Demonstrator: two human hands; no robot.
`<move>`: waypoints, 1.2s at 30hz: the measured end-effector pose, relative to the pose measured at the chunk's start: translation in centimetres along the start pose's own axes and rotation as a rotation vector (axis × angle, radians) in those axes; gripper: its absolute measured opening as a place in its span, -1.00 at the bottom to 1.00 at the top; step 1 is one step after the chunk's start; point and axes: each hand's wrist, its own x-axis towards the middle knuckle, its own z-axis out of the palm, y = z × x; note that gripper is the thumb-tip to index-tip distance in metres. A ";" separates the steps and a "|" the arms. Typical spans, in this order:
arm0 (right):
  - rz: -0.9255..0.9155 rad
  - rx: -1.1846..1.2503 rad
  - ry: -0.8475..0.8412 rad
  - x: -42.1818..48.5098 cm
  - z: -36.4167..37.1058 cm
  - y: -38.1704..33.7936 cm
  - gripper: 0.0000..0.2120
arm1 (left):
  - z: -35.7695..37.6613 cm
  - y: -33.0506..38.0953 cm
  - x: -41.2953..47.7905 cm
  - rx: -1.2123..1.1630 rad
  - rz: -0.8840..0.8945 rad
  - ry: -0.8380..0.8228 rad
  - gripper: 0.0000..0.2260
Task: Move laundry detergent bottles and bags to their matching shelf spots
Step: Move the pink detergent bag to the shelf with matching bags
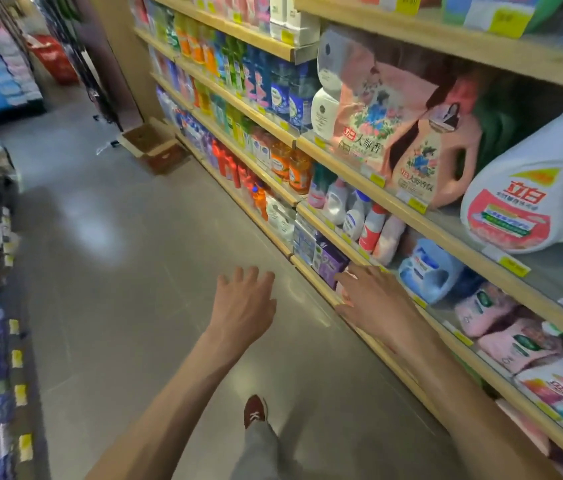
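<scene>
Nearest the camera, 2 bare forearms extend over the floor. Left hand: palm down, fingers spread and relaxed, holding nothing, well apart from the shelving. Right hand: fingers straight, loosely spread, empty, at the lip of the low shelf, fingertips just beside a purple pack; contact cannot be told. Beyond, on that shelf, are a blue bottle and pink bags. Farther up stand a pink bottle and a white bottle. The step appears to be a reach for low stock: choose 1 item, close the fingers round its handle or top seam, and bring the left hand beneath soft bags, which probably sag.
</scene>
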 end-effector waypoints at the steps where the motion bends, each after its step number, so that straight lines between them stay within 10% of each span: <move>1: 0.026 0.002 0.006 1.5 -0.5 -0.3 -0.49 | -0.4 -1.1 1.7 0.014 0.027 0.007 -0.61; 25: 0.580 0.022 -0.010 26.9 -2.2 3.6 -0.57 | -2.6 -9.6 38.1 0.083 0.464 -0.013 -0.57; 36: 0.877 0.376 0.288 34.1 -1.8 12.7 -0.33 | -1.0 -7.6 54.8 -0.379 0.630 0.038 -0.52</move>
